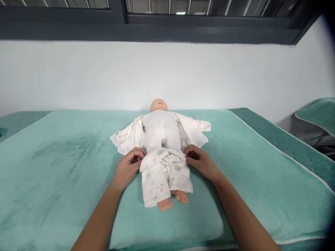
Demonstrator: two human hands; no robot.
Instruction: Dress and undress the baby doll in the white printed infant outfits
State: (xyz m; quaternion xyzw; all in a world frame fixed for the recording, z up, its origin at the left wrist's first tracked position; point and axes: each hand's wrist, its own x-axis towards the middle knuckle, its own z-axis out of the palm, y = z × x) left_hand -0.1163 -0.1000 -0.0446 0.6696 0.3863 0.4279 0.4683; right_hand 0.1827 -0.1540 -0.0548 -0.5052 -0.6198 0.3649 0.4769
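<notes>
A baby doll point(161, 129) lies on its back, head toward the wall and feet toward me. Its white cloth torso shows between the spread halves of a white printed jacket point(192, 129), whose sleeves stretch out to both sides. White baby pants point(155, 181) with small animal prints cover the legs and are bunched at the hips; both feet stick out below. My left hand point(129, 164) pinches the waistband's left side. Across from it, my right hand point(200, 160) has thumb and fingers closed on the waistband's right side.
A green plush cover point(65, 167) with white piping spreads under the doll. Behind it stands a white wall point(104, 76) below a dark window frame point(183, 29) with bars. Another green cushioned piece point(319, 113) sits at the far right.
</notes>
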